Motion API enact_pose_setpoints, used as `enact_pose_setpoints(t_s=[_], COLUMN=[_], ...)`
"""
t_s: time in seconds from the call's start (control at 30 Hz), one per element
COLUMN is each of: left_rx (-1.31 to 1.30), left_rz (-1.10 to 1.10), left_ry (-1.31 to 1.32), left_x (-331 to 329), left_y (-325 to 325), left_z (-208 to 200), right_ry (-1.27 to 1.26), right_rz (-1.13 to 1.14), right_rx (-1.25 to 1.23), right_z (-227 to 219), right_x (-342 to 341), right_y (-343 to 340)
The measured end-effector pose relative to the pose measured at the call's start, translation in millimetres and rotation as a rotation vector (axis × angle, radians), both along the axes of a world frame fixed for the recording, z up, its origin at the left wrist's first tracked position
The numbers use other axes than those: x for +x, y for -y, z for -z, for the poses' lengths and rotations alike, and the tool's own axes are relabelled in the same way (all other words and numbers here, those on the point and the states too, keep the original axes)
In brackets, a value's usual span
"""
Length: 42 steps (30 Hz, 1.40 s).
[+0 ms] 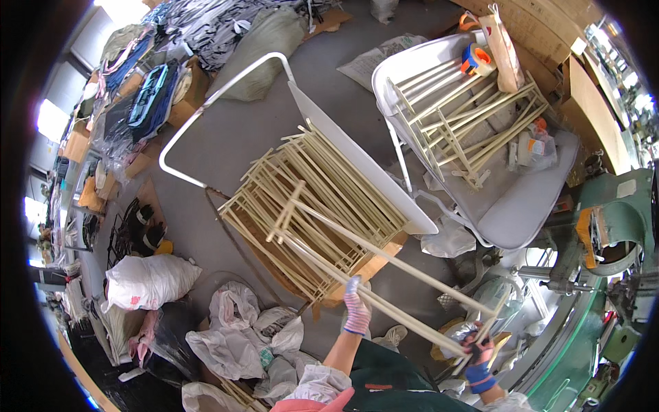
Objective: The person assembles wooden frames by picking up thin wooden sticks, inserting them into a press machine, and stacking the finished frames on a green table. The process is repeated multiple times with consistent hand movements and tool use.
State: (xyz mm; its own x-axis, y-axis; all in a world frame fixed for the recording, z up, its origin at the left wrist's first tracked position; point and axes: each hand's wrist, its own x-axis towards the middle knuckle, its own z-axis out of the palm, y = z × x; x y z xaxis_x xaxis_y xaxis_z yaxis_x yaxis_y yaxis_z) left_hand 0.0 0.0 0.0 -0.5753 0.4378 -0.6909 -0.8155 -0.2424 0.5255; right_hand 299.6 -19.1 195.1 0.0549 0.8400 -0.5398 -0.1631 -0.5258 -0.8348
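Over the near edge of the frame stack (350, 185), our L hand (357, 312), w/ striped glove, is curled round one rail of a cream frame (412, 320). Our R hand (479, 360), blurred, grasps its R end; far end's above the stack.

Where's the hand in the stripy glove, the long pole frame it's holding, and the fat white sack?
Left hand (356, 315): head view, on the back of its glove.
Pole frame (412, 321): head view, on one long rod.
White sack (152, 283): head view, on its bulging side.
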Motion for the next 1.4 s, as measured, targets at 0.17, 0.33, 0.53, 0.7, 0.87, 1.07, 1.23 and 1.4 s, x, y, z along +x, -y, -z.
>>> enact_pose_setpoints(t_s=[0.17,0.33,0.53,0.7,0.87,1.07,1.23,1.4], left_rx=[-0.367,-0.164,-0.690,-0.682,-0.716,-0.304,-0.862,-0.885], left_rz=[0.326,0.319,0.133,0.568,0.266,-0.024,0.646,0.812], left_ry=[-0.425,-0.399,-0.866,-1.123,-1.274,-0.529,-0.909,-1.188], left_x=[-102,-199,-231,-253,-201,-219,-249,-247], left_y=[-47,-104,-158,-135,-116,-99,-105,-89], left_z=[9,82,143,109,65,83,160,200], right_ry=[-0.004,-0.184,-0.159,-0.255,-0.318,-0.388,-0.357,0.469], right_rz=[0.235,0.204,0.226,0.197,0.278,0.149,0.149,-0.415], right_rx=[-0.238,-0.096,-0.138,-0.077,-0.161,-0.031,0.047,-0.217], right_z=[156,255,292,305,314,336,369,395], right_x=[-64,-155,-217,-201,-260,-322,-313,-289], right_y=[-16,-50,-96,-110,-89,-104,-95,-89])
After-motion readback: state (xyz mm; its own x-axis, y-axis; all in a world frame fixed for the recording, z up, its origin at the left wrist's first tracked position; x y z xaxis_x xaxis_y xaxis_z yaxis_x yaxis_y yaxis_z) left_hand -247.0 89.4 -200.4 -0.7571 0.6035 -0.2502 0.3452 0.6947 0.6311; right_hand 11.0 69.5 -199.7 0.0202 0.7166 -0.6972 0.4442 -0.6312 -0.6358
